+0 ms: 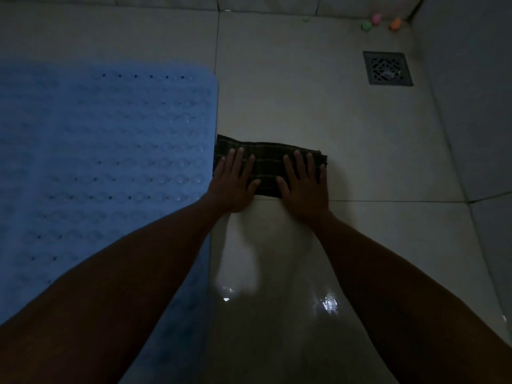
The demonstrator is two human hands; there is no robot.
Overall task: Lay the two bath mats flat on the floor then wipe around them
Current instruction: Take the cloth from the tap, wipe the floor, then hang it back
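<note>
**Wiping floor beside blue mat, both palms on cloth**

Forearms fill the bottom of frame, reaching forward over pale floor tiles; a wet sheen shows on the tile between them. Blue bath mat lies flat at left, dotted with holes and suction bumps. Only one mat in view; second one not visible. Dark plaid cloth, folded, sits on the tile with its left end touching the mat's right edge. Left hand and right hand press down on it, fingers spread flat, not gripping. Floor drain far right, small coloured objects in the corner. Step looks like wiping stage. Next move likely calls for pushing the cloth along the mat edge, keeping pressure even.
</note>
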